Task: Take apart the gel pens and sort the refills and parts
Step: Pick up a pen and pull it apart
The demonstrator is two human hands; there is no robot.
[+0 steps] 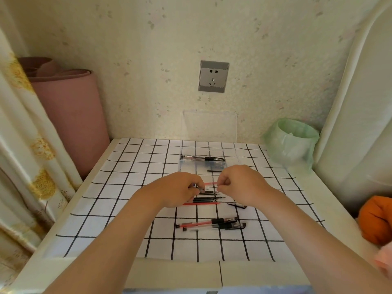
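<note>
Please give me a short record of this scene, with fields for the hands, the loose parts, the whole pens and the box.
left hand: pinches one end of the red refill
right hand: pinches its other end
loose refills: black and red, lying on the checked cloth beneath the hands
whole pens: two, one red, one black, nearer the person
clear box: at the back, one pen inside

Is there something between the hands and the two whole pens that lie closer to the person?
Nothing visible. The two whole pens lie uncovered on the checked cloth, just nearer than the left hand and right hand.
</note>
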